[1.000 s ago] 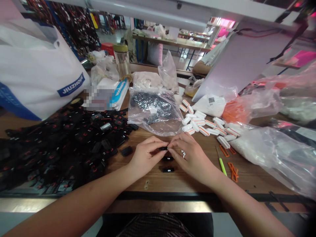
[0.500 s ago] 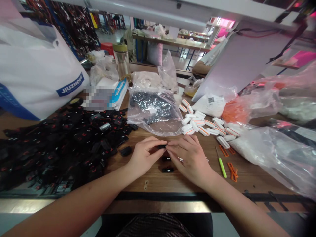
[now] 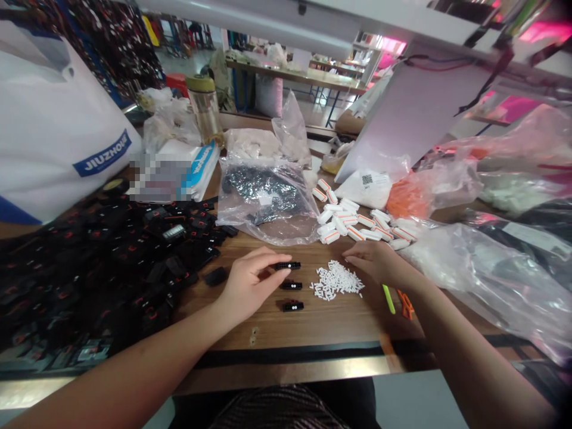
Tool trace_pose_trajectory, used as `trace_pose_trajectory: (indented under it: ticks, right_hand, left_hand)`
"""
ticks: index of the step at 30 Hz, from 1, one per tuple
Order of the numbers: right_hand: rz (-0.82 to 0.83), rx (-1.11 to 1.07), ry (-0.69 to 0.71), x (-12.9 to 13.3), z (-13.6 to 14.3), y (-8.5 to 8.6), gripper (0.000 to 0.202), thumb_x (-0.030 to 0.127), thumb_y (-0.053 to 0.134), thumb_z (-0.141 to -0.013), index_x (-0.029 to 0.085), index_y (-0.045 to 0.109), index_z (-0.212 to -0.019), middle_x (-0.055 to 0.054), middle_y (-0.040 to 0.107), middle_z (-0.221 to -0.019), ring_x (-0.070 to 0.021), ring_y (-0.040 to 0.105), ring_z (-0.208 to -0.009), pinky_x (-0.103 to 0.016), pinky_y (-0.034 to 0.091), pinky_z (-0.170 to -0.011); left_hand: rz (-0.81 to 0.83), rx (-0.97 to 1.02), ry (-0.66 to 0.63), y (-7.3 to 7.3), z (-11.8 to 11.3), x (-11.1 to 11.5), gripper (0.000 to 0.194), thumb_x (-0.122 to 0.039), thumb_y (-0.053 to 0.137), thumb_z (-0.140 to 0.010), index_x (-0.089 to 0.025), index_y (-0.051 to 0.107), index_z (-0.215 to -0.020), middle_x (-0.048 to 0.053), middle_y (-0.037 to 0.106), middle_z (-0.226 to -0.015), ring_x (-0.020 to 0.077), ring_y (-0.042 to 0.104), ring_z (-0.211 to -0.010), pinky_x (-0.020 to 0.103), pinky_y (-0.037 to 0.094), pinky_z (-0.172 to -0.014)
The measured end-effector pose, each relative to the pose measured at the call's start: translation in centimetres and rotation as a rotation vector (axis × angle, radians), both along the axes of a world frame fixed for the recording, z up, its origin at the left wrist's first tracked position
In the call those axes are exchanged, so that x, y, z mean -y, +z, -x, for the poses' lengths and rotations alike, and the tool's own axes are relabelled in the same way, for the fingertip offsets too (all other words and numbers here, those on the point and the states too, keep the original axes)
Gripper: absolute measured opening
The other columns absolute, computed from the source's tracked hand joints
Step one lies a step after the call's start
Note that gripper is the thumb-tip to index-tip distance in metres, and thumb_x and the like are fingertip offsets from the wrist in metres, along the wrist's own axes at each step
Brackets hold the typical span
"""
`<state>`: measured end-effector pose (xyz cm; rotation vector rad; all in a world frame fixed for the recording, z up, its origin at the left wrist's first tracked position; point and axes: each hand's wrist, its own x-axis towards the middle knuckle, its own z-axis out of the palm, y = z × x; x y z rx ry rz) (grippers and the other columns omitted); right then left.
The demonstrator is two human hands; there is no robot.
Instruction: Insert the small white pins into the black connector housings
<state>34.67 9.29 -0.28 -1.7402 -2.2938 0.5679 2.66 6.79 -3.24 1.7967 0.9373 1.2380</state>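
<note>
My left hand (image 3: 252, 277) pinches one end of a black plastic connector (image 3: 292, 266) between thumb and fingers; a white dot shows on its near side. Two similar black connectors, one (image 3: 292, 286) just below and another (image 3: 293, 306) nearer the table edge, lie on the wood, each with a pair of white dots. Right of them spreads a heap of small white pins (image 3: 337, 280). At the heap's upper right is my right hand (image 3: 373, 260), its fingertips drawn together; whatever may be between them is too small to make out.
Many black housings (image 3: 111, 256) cover the left side. A clear bag of black parts (image 3: 268, 196) lies behind my hands. White pieces with orange strips (image 3: 348, 217) sit beyond the right hand, a green-handled tool (image 3: 388, 299) and orange frames (image 3: 406, 305) under the right forearm.
My right hand has left the held connector and moved right, uncovering the white pins. My left hand keeps hold of the connector. The whole view has shifted slightly.
</note>
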Motion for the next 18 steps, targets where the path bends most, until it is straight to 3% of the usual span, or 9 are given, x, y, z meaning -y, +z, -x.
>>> trace_pose_trajectory:
  ticks: [6, 11, 14, 18]
  right_hand:
    - [0.005, 0.079, 0.056, 0.2, 0.3, -0.2, 0.019, 0.027, 0.058, -0.083, 0.023, 0.075, -0.077, -0.002, 0.075, -0.075, -0.0201, 0.066, -0.074, -0.029, 0.046, -0.066]
    - [-0.013, 0.169, 0.002, 0.1, 0.8, 0.0, 0.011, 0.022, 0.059, -0.077, 0.02, 0.067, -0.069, -0.002, 0.07, -0.069, -0.0174, 0.06, -0.064, -0.029, 0.042, -0.061]
    - [0.016, -0.117, -0.03, 1.0, 3.1, 0.9, 0.008, 0.025, 0.061, -0.079, 0.02, 0.066, -0.075, -0.001, 0.069, -0.071, -0.0162, 0.061, -0.064, -0.028, 0.046, -0.061]
    - [-0.086, -0.48, 0.086, 3.0, 8.7, 2.5, 0.013, 0.027, 0.061, -0.088, 0.021, 0.065, -0.077, -0.001, 0.067, -0.077, -0.0146, 0.061, -0.073, -0.029, 0.049, -0.072]
  left_hand:
    - [-0.011, -0.017, 0.003, -0.1, 0.1, 0.0, 0.02, -0.016, 0.072, -0.085, -0.022, 0.075, -0.103, 0.002, 0.069, -0.086, 0.0126, 0.062, -0.073, 0.023, 0.049, -0.06]
    - [-0.025, -0.012, -0.013, -0.1, 0.1, 0.1, 0.019, -0.015, 0.072, -0.084, -0.021, 0.075, -0.102, 0.003, 0.069, -0.087, 0.014, 0.063, -0.076, 0.025, 0.05, -0.063]
    - [-0.037, -0.009, -0.033, 0.0, 0.0, 0.1, 0.018, -0.016, 0.072, -0.085, -0.02, 0.075, -0.102, 0.004, 0.069, -0.087, 0.014, 0.063, -0.075, 0.024, 0.049, -0.06]
    - [-0.047, -0.013, -0.035, 0.0, -0.1, 0.2, 0.018, -0.015, 0.072, -0.084, -0.021, 0.075, -0.101, 0.004, 0.07, -0.087, 0.0138, 0.063, -0.074, 0.023, 0.05, -0.06]
